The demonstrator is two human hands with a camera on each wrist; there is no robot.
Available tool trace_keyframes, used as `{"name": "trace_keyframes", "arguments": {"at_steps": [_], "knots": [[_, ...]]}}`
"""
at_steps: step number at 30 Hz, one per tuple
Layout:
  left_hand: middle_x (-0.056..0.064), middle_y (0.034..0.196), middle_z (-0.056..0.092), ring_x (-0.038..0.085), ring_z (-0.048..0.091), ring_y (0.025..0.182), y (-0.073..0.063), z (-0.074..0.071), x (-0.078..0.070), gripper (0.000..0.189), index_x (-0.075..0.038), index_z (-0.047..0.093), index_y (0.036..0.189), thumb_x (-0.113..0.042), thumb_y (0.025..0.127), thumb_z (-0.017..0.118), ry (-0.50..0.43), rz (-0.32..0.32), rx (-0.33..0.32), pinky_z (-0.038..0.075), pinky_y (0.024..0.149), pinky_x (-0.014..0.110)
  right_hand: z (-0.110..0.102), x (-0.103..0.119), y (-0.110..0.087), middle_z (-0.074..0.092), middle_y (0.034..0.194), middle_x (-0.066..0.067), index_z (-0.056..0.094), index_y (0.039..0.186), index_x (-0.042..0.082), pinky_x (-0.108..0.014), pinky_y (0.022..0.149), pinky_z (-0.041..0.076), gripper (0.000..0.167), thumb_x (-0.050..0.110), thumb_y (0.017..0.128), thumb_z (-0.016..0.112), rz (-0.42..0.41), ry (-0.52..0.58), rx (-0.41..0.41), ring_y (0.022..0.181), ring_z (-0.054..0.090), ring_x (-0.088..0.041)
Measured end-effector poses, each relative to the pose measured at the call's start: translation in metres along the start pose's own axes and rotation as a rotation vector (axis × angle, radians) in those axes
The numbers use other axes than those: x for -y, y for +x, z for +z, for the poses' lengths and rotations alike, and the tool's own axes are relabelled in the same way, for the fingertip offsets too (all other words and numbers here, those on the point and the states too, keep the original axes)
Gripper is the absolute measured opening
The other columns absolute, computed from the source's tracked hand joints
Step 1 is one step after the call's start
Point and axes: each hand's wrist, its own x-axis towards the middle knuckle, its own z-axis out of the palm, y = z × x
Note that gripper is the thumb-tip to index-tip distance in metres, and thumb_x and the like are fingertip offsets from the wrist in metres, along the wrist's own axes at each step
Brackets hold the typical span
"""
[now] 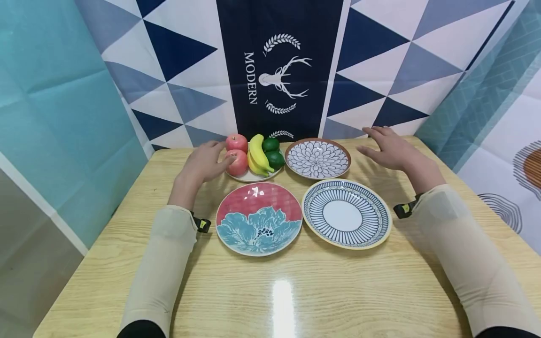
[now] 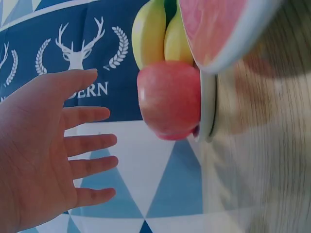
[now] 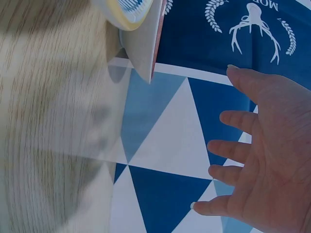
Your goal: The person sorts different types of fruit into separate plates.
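My left hand (image 1: 203, 164) hovers by the fruit plate (image 1: 253, 179) at the back left of the table. Its fingers are spread, and the left wrist view shows a gap between them and the red apple (image 2: 170, 99). On that plate lie two red apples (image 1: 237, 162), yellow bananas (image 1: 258, 157) and two dark green fruits (image 1: 275, 160) whose kind I cannot tell. My right hand (image 1: 390, 148) is held in the air, fingers apart and holding nothing. To its left sits the brown-rimmed plate with a petal pattern (image 1: 318, 158).
In front stand a red plate with a blue flower (image 1: 258, 218) and a blue-striped plate with a yellow rim (image 1: 346, 213), side by side on the wooden table (image 1: 236, 295). A patterned cloth (image 1: 279, 70) hangs behind the table's back edge.
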Motion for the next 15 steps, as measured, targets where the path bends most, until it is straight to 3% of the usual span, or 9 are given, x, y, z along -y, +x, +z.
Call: {"name": "trace_keyframes", "arguments": {"at_steps": [4, 11, 15], "knots": [[0.022, 0.162, 0.041, 0.043, 0.037, 0.149, -0.003, 0.001, -0.006, 0.071, -0.012, 0.045, 0.161, -0.054, 0.105, 0.056, -0.009, 0.012, 0.018, 0.038, 0.116, 0.066, 0.001, 0.002, 0.001, 0.019, 0.166, -0.037, 0.023, 0.166, 0.001, -0.075, 0.118, 0.017, 0.082, 0.055, 0.109, 0.048, -0.009, 0.003, 0.008, 0.153, 0.013, -0.058], [0.017, 0.153, 0.053, 0.039, 0.049, 0.139, -0.003, 0.003, -0.021, 0.065, -0.014, 0.054, 0.155, -0.049, 0.101, 0.061, -0.004, 0.100, 0.014, 0.046, 0.111, 0.061, -0.002, 0.004, -0.001, 0.019, 0.165, -0.038, 0.024, 0.166, 0.000, -0.075, 0.118, 0.017, 0.081, 0.053, 0.110, 0.048, -0.005, 0.011, 0.001, 0.153, 0.013, -0.059], [0.012, 0.141, 0.063, 0.033, 0.057, 0.127, -0.005, 0.002, -0.028, 0.063, -0.015, 0.061, 0.149, -0.050, 0.098, 0.068, -0.015, 0.093, 0.036, 0.052, 0.104, 0.057, -0.002, 0.005, -0.002, 0.019, 0.165, -0.038, 0.023, 0.166, 0.000, -0.075, 0.118, 0.017, 0.082, 0.054, 0.109, 0.048, -0.005, 0.005, 0.006, 0.153, 0.014, -0.059]]}}
